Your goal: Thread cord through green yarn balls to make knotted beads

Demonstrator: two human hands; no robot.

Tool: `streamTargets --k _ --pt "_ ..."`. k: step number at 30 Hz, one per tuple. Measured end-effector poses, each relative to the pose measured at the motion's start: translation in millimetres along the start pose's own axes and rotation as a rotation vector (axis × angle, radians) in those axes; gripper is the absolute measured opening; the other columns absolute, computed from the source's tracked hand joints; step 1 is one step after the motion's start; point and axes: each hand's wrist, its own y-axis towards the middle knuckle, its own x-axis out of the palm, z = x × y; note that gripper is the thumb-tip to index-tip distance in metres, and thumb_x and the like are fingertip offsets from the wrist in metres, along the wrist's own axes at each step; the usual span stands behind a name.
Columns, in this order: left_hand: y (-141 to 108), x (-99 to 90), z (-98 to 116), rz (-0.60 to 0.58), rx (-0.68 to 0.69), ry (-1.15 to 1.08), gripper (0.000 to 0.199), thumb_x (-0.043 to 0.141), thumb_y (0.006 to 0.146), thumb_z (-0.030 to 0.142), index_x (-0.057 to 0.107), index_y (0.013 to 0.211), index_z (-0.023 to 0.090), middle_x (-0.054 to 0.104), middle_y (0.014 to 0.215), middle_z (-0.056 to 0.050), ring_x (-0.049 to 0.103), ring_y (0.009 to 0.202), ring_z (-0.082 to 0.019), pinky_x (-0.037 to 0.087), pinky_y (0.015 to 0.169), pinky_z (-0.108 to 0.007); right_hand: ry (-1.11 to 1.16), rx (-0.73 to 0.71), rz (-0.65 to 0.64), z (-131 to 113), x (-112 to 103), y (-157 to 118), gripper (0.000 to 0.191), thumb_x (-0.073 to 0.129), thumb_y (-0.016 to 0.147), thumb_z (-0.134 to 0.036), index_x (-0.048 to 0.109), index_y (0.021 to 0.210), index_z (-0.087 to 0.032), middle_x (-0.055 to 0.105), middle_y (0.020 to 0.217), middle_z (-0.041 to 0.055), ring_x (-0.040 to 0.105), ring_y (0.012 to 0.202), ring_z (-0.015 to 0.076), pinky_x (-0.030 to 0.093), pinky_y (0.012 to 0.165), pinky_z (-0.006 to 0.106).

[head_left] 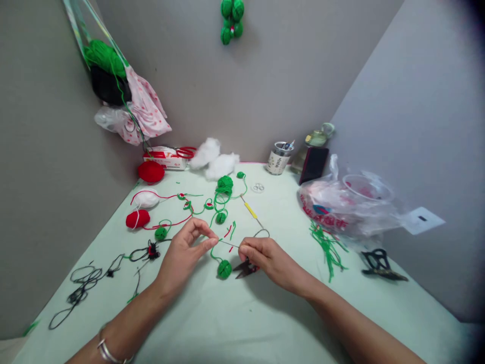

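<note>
My left hand (pixel 191 246) is closed in a pinch, with green yarn at its fingertips that runs down to a small crocheted green ball (pixel 224 269). My right hand (pixel 263 255) pinches a thin needle (pixel 229 243), whose other end reaches the left fingertips. Under the right hand lies a pair of scissors (pixel 245 271), its blades pointing left and part of it hidden. Just beyond the hands are short red and green yarn scraps (pixel 232 230), another green ball (pixel 221 217) and a yellow-handled crochet hook (pixel 250 210).
Red yarn balls (pixel 150 172), white stuffing (pixel 220 164) and a tissue box (pixel 165 157) stand at the back left. Tangled black cord (pixel 81 290) lies left. On the right are a plastic bag (pixel 341 199), cut green strands (pixel 329 247) and a black clip (pixel 381 265). A pen tin (pixel 278 161) stands behind.
</note>
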Motion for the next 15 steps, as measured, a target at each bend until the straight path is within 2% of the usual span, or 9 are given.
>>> streamTargets --k 2,5,7,9,11,15 --pt "1 -0.6 -1 0.014 0.013 0.05 0.016 0.07 0.084 0.031 0.058 0.088 0.022 0.06 0.09 0.001 0.057 0.092 -0.016 0.041 0.082 -0.026 0.031 0.041 0.009 0 -15 3 0.042 0.045 0.096 -0.052 0.063 0.087 -0.015 0.046 0.064 -0.0027 0.038 0.055 0.0095 0.031 0.052 0.023" --pt "0 -1.4 -3 0.016 -0.008 0.087 0.013 0.067 0.087 0.035 0.062 0.089 0.023 0.06 0.091 0.001 0.056 0.093 -0.017 0.039 0.083 -0.026 0.01 0.082 0.178 4 -48 15 0.042 0.048 0.093 -0.051 0.067 0.1 -0.013 0.045 0.064 -0.0032 0.033 0.051 0.0085 0.026 0.049 0.023" --pt "-1 -1.1 -4 -0.012 -0.03 0.1 0.014 0.065 0.088 0.037 0.063 0.088 0.023 0.061 0.09 0.0 0.056 0.092 -0.017 0.039 0.082 -0.026 -0.035 0.092 0.274 10 -70 31 0.041 0.047 0.092 -0.048 0.068 0.097 -0.014 0.039 0.06 -0.005 0.029 0.05 0.0084 0.023 0.048 0.023" --pt "-1 0.1 -4 -0.041 -0.042 0.119 0.016 0.063 0.089 0.039 0.064 0.087 0.023 0.063 0.09 0.0 0.056 0.091 -0.018 0.038 0.082 -0.027 -0.147 0.103 0.338 18 -88 56 0.041 0.043 0.092 -0.045 0.068 0.092 -0.014 0.037 0.059 -0.0049 0.029 0.049 0.0093 0.025 0.049 0.023" --pt "-2 1.5 -5 -0.058 -0.051 0.14 0.018 0.062 0.089 0.041 0.065 0.088 0.023 0.064 0.089 -0.001 0.057 0.089 -0.019 0.038 0.081 -0.028 -0.35 0.113 0.422 26 -100 87 0.041 0.037 0.093 -0.04 0.069 0.091 -0.013 0.045 0.061 -0.002 0.038 0.053 0.0116 0.032 0.052 0.024" --pt "-2 2.9 -7 -0.086 -0.077 0.13 0.023 0.056 0.093 0.044 0.065 0.096 0.023 0.065 0.081 -0.001 0.057 0.082 -0.019 0.039 0.078 -0.028 -0.516 0.14 0.518 39 -110 155 0.039 0.032 0.096 -0.028 0.066 0.106 -0.012 0.064 0.085 0.0088 0.057 0.078 0.0188 0.04 0.069 0.027"
